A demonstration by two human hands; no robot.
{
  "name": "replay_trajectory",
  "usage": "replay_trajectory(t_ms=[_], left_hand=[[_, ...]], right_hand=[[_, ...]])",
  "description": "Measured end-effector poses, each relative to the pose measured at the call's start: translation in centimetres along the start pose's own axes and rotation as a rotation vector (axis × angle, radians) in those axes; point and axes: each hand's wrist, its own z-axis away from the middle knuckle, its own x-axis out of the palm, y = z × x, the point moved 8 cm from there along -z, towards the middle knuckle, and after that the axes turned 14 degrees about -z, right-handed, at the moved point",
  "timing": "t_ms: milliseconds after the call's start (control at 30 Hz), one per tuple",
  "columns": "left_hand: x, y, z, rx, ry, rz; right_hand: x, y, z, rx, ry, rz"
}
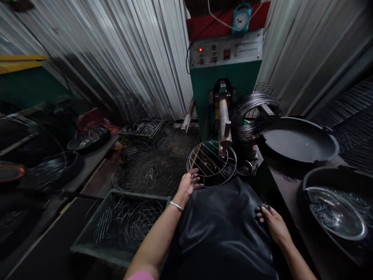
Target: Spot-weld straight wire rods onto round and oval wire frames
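My left hand (187, 186), with a silver bangle (176, 205) at the wrist, grips the near left rim of a round wire rack (211, 174). The rack has straight parallel wires across two rings, and it is held under the metal arm (224, 120) of a green machine (201, 87). The arm's lower tip is at the rack's right side. Off to the right, my right hand (268, 217) is closed with its fingers pressed together, above a black apron (224, 221) over the lap. Whatever small thing those fingers may pinch is too dark to make out.
A green crate (101, 252) of wire racks stands at left. On the right are a coil of wire (253, 112), a large black pan (300, 140), and a clear bowl (338, 214) with small wire pieces. Loose wire parts cover the floor (175, 147).
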Motion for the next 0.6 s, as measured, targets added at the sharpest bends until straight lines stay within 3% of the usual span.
replay_trajectory(t_ms=[100,167,333,433,500,600], left_hand=[[0.9,1.2,-0.3,-0.048,0.011,0.033],[1.2,1.7,-0.3,-0.052,0.037,0.061],[1.1,1.7,0.7,-0.005,0.09,0.15],[1.2,1.5,1.0,0.025,0.119,0.214],[1.6,1.3,0.8,0.016,0.131,0.253],[2.2,0.9,0.0,-0.003,0.122,0.286]], right_hand=[[1.2,-1.0,-0.3,-0.018,0.019,-0.042],[3.6,-3.1,0.3,-0.1,-0.016,-0.035],[13.9,-9.6,3.7,-0.333,-0.261,-0.048],[18.9,-10.9,4.5,-0.368,-0.375,-0.099],[20.7,-10.7,4.2,-0.386,-0.39,-0.133],[21.5,-10.3,3.7,-0.42,-0.365,-0.154]])
